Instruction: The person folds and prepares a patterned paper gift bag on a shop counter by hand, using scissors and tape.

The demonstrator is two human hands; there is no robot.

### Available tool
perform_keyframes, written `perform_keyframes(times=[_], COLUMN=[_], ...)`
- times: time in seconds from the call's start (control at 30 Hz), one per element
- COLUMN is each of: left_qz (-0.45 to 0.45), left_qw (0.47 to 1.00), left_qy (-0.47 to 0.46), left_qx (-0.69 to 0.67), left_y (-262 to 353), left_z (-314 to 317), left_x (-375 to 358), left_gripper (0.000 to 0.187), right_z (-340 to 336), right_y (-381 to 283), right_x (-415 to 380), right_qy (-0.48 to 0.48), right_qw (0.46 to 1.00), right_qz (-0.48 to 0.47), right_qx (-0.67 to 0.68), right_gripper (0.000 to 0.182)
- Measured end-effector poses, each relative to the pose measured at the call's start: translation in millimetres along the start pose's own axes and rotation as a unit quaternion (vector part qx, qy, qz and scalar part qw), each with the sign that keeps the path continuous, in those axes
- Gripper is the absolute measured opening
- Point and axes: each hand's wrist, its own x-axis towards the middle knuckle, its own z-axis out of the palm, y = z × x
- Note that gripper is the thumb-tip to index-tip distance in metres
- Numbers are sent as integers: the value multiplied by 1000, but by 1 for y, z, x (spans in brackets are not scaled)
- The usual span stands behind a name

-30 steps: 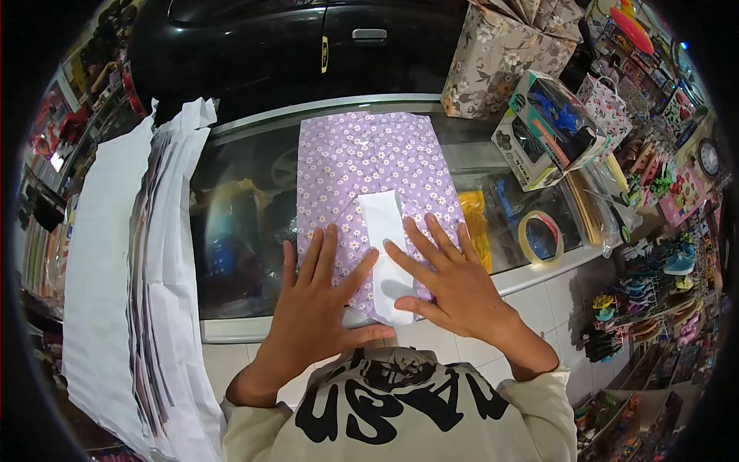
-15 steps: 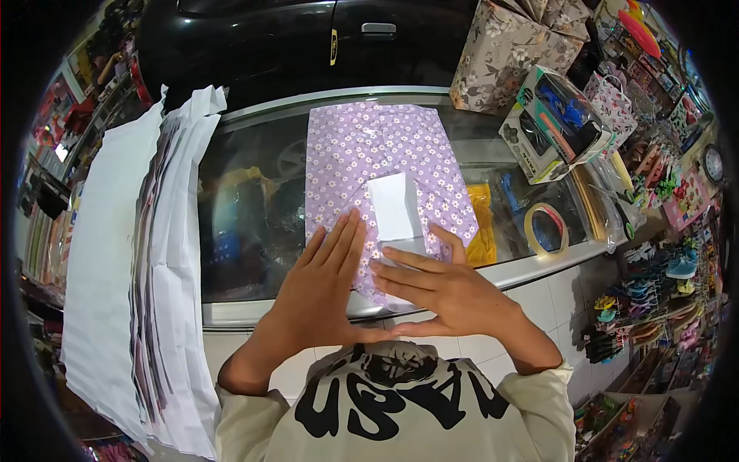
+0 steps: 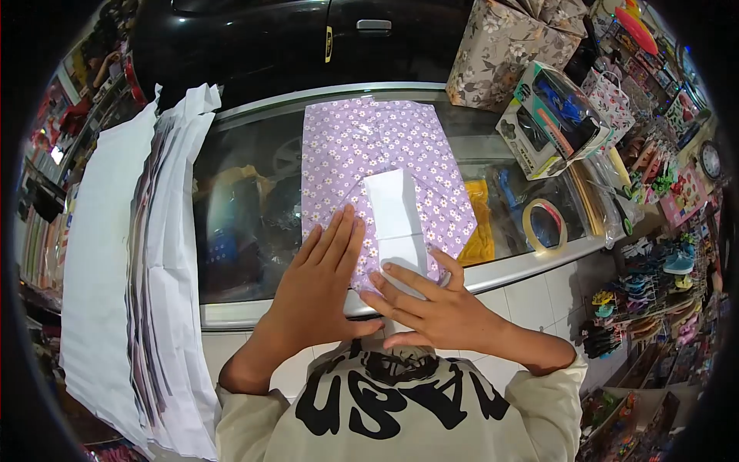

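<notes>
Purple wrapping paper with white daisies [image 3: 369, 135] lies folded flat on the glass counter in front of me. Its white underside shows as a folded flap [image 3: 395, 204] down the middle, with a crease across it. My left hand [image 3: 315, 285] rests on the paper's lower left part, fingers stretched forward and flat. Over the near end of the flap is my right hand [image 3: 439, 304], its fingers spread and touching the paper near the counter's front edge. Neither hand grips anything. What lies inside the paper, if anything, is hidden.
A roll of tape [image 3: 544, 227] lies on the glass counter [image 3: 246, 269] at right, near scissors [image 3: 625, 219] and a boxed toy [image 3: 550, 119]. A floral bag [image 3: 508, 54] stands behind. Large white paper sheets [image 3: 100, 269] hang at left. Hanging goods crowd the right side.
My right hand has moved slightly toward me along the flap, uncovering more of its white near part. My left hand stays almost in place on the paper.
</notes>
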Motion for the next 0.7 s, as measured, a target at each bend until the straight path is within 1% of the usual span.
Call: perform_keyframes(times=[0.07, 0.17, 0.27, 0.3, 0.4, 0.43, 0.53, 0.57, 0.7], left_qz=[0, 5, 2, 2, 2, 4, -3, -7, -7], left_qw=[1000, 1000, 1000, 1000, 999, 999, 999, 999, 999], left_qy=[-3, 3, 17, 18, 25, 32, 37, 35, 33], left_qx=[25, 20, 8, 9, 21, 32, 33, 28, 26], left_y=[3, 2, 6, 6, 3, 1, 4, 5, 5], left_z=[-3, -3, -7, -8, -6, -1, -2, -3, -2], left_x=[0, 0, 1, 2, 2, 1, 2, 2, 3], left_gripper=[114, 110, 104, 100, 85, 80, 70, 68, 69], right_z=[2, -7, -37, -43, -41, -41, -18, -17, -17], right_y=[0, 7, 21, 34, 72, 76, 77, 77, 79], right_x=[-1, -1, -3, -6, -10, -6, -8, -10, -10], right_qy=[2, 3, 2, -3, 11, -29, -113, -128, -128], right_qw=[1000, 999, 995, 990, 956, 955, 977, 972, 970], right_qz=[-9, -35, 25, 71, 182, 202, 133, 145, 148], right_qx=[-21, -4, 99, 121, 231, 216, 123, 132, 147], right_gripper=[68, 67, 62, 57, 56, 55, 57, 59, 62])
